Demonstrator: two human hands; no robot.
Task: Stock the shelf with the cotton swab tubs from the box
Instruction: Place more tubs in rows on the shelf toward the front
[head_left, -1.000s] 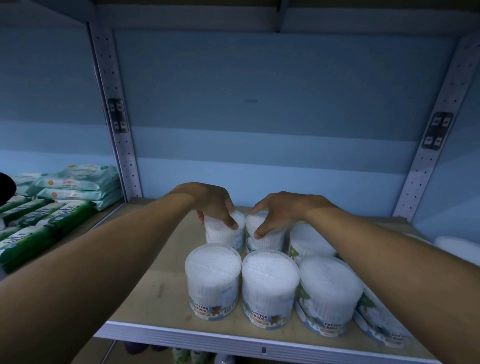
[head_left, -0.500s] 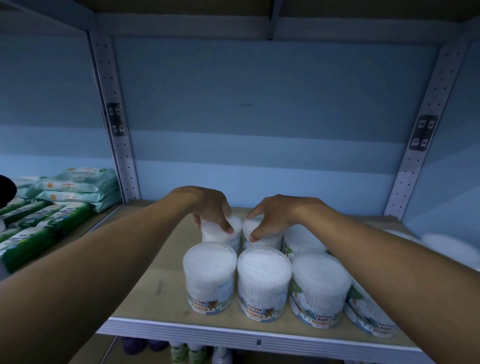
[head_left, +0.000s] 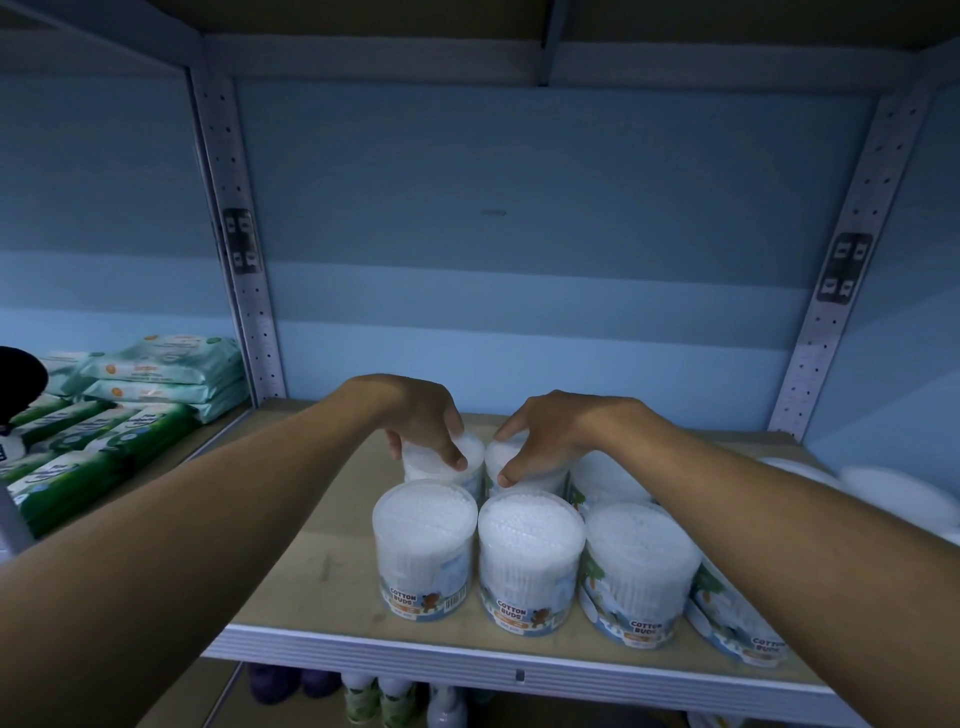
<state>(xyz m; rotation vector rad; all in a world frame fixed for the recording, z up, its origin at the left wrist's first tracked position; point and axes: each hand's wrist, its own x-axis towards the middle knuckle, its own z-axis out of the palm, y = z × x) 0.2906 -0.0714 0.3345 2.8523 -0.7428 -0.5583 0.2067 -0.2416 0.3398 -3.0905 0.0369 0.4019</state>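
Several clear cotton swab tubs stand in two rows on the wooden shelf (head_left: 311, 561). The front row holds a left tub (head_left: 425, 551), a middle tub (head_left: 530, 561) and a right tub (head_left: 636, 566), with another partly hidden behind my right arm. My left hand (head_left: 423, 421) grips the lid of a back-row tub (head_left: 441, 462). My right hand (head_left: 545, 436) grips the back-row tub beside it (head_left: 524, 470). Both held tubs rest on the shelf, side by side and nearly touching. The box is out of view.
Green and pale wipe packs (head_left: 156, 374) are stacked on the neighbouring shelf to the left, past a perforated upright (head_left: 244, 291). A second upright (head_left: 841, 291) stands at the right. More white lids (head_left: 893, 493) blur at the far right. Bottles (head_left: 384, 701) show on the shelf below.
Both hands stay on the two back-row tubs. The tubs and hands have hardly shifted; only the view has drifted slightly.
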